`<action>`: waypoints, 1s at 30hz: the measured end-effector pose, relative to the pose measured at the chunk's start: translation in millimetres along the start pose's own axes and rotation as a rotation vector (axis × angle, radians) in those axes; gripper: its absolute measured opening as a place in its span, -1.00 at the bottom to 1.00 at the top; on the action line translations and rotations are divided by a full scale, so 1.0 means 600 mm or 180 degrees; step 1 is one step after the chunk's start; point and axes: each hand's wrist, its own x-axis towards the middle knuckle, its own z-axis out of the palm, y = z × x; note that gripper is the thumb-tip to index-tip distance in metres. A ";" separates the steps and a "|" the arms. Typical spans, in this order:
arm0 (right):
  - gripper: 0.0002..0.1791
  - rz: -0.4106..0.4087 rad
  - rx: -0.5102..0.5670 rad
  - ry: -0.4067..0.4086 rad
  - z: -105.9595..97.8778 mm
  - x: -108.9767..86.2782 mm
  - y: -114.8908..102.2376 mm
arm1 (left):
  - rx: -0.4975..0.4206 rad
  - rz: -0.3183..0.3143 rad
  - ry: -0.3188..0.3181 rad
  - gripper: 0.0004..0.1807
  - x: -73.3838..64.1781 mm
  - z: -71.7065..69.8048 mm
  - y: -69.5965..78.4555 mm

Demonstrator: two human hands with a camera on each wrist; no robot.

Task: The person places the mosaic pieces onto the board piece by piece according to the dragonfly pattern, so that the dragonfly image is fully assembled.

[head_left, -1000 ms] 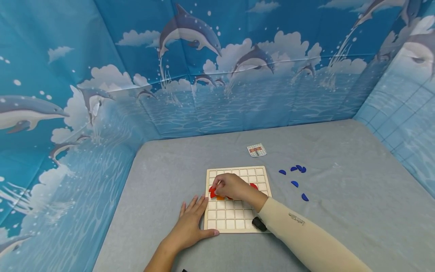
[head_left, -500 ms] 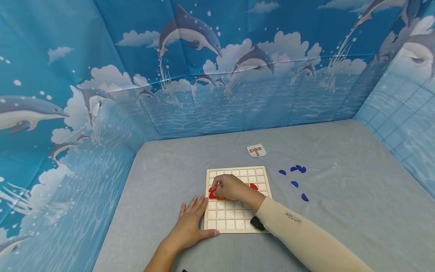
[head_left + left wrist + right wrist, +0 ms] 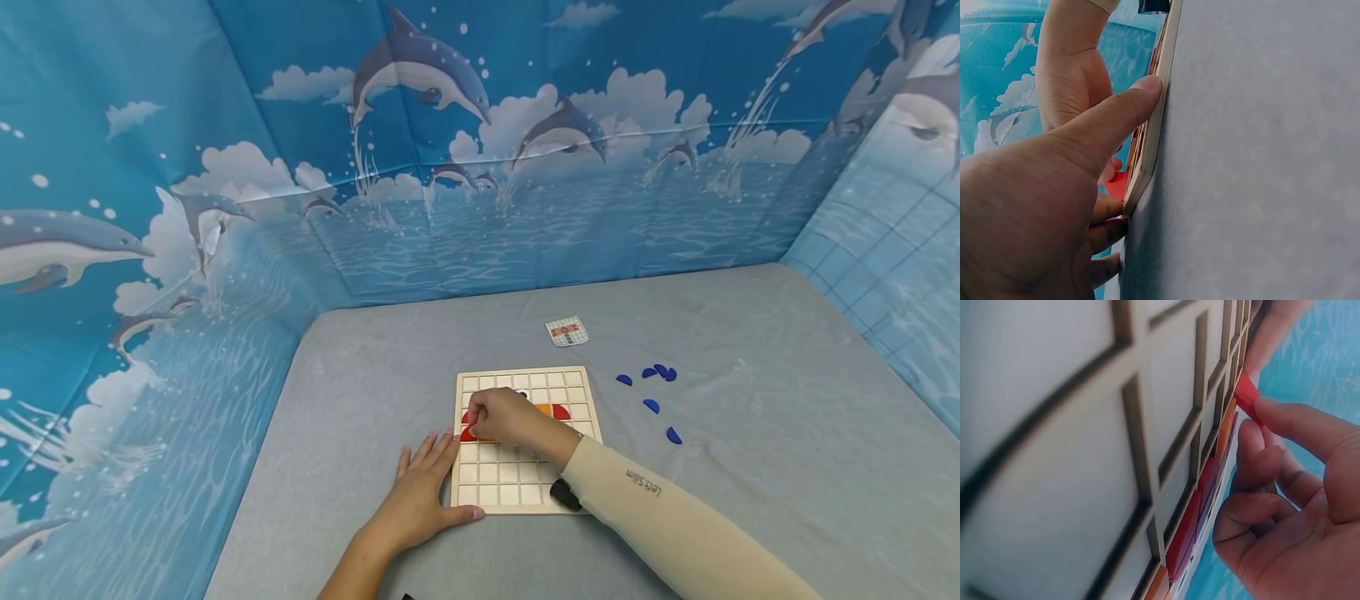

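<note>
A wooden grid board (image 3: 508, 475) lies on the grey cloth. My left hand (image 3: 422, 498) rests against its left side, fingers spread, with the thumb (image 3: 1138, 97) on the front edge. Over the board's left part, my right hand (image 3: 510, 417) pinches a red rounded tile (image 3: 1247, 394) between thumb and finger, one edge right at the left end cells. In the head view the fingers partly cover this tile. An orange tile (image 3: 543, 409) and a red quarter-round tile (image 3: 561, 412) sit in cells right of the hand. Other red tiles (image 3: 1184, 540) show beneath it in the right wrist view.
Several blue half-round pieces (image 3: 651, 406) lie scattered on the cloth right of the board. A small printed pattern card (image 3: 566, 332) lies behind it. Dolphin-print curtains (image 3: 480, 225) stand around the table. A black device (image 3: 565, 495) sits under the right sleeve.
The right hand has shifted slightly and turned the red tile, which now lies lower at the left cells. More of the orange and red tiles at right shows. The left hand stays put.
</note>
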 end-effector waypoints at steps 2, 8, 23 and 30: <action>-0.84 -0.0015 -0.0036 0.0014 0.001 0.000 0.001 | 0.0002 -0.0001 0.0002 0.24 0.000 0.000 0.001; -0.91 -0.0003 -0.0152 0.0043 0.004 0.002 0.004 | -0.0020 -0.0001 0.0011 0.24 0.001 0.000 0.002; -0.92 0.0035 0.0061 0.0110 -0.009 -0.004 0.009 | -0.0006 0.0018 0.0034 0.23 0.002 0.000 0.004; -0.82 0.0083 0.0428 0.0200 -0.036 -0.013 0.008 | -0.0015 -0.0012 0.0020 0.23 0.003 0.001 0.002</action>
